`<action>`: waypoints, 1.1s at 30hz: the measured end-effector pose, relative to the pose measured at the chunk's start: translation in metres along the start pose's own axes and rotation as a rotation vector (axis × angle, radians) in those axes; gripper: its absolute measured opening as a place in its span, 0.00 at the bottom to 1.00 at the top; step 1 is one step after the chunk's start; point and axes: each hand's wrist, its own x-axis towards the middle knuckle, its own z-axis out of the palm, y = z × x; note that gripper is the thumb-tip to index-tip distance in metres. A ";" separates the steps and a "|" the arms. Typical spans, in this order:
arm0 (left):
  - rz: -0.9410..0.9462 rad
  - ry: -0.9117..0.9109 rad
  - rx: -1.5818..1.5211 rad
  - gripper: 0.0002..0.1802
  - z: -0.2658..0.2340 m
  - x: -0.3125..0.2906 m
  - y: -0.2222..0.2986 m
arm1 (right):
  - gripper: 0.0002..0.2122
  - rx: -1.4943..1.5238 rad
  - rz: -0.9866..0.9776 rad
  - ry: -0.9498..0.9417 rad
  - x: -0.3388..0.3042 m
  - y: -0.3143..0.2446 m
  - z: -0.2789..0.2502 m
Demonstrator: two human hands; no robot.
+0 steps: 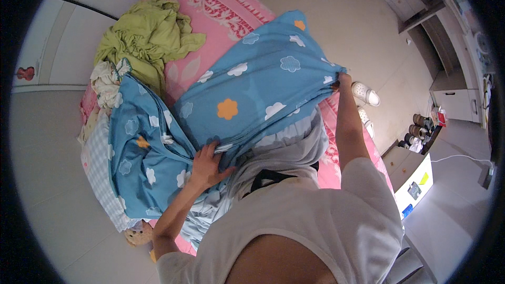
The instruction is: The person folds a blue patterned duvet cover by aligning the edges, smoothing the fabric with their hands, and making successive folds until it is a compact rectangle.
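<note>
A blue bed cover (258,81) printed with white clouds and orange flowers stretches across the bed. My right hand (343,80) is closed around its far right edge, pulling that side taut. Lower down, my left hand (208,168) rests on a fold of the cover with the fingers spread and the thumb apart. To the left of it, another part of the blue cover (144,163) lies bunched and creased. Grey bedding (294,142) shows beneath the cover, close to my body.
A pink patterned blanket (210,2) covers the bed, with a crumpled green cloth (144,31) at the far left. Beside the left edge are a checked pillow (102,168) and a teddy bear (138,235). White clogs (365,94) and several shoes (418,131) are on the right.
</note>
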 end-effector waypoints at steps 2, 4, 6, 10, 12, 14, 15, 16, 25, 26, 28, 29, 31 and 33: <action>-0.031 -0.017 0.096 0.23 0.011 0.001 0.010 | 0.18 -0.070 0.006 -0.055 -0.012 0.003 0.006; -0.038 -0.005 0.147 0.20 0.026 0.007 0.005 | 0.18 0.014 0.004 -0.055 -0.025 -0.001 0.006; -0.093 -0.002 0.150 0.15 0.042 -0.007 0.004 | 0.18 0.081 0.125 -0.277 -0.061 -0.021 0.021; -0.075 0.140 0.009 0.07 0.013 -0.003 -0.022 | 0.15 0.806 -0.025 -0.351 -0.065 -0.067 -0.006; -0.078 0.212 0.120 0.09 -0.020 -0.005 -0.039 | 0.15 0.963 -0.014 -0.498 -0.080 -0.098 -0.005; -0.143 0.337 0.090 0.11 -0.044 -0.003 -0.076 | 0.16 1.000 -0.070 -0.492 -0.092 -0.131 0.000; -0.190 0.297 0.087 0.14 -0.066 0.004 -0.089 | 0.16 1.019 -0.109 -0.486 -0.099 -0.153 0.001; -0.310 0.316 0.044 0.16 -0.081 0.002 -0.106 | 0.17 1.015 -0.186 -0.404 -0.128 -0.178 0.019; -0.299 0.787 0.682 0.19 -0.245 -0.058 -0.203 | 0.13 1.116 -0.749 -0.510 -0.367 -0.221 0.022; -0.292 0.765 0.607 0.18 -0.234 -0.066 -0.201 | 0.13 1.081 -0.686 -0.498 -0.367 -0.205 0.019; -0.262 0.699 0.453 0.18 -0.204 -0.086 -0.189 | 0.13 1.018 -0.544 -0.446 -0.358 -0.157 0.009; -0.368 0.633 0.174 0.18 -0.177 -0.092 -0.179 | 0.13 0.969 -0.468 -0.392 -0.358 -0.129 0.005; -0.291 0.402 0.227 0.16 -0.113 -0.106 -0.174 | 0.12 0.883 -0.331 -0.303 -0.357 -0.082 0.007; -0.149 0.023 0.270 0.12 -0.060 -0.115 -0.173 | 0.07 0.722 -0.402 -0.203 -0.341 -0.035 0.011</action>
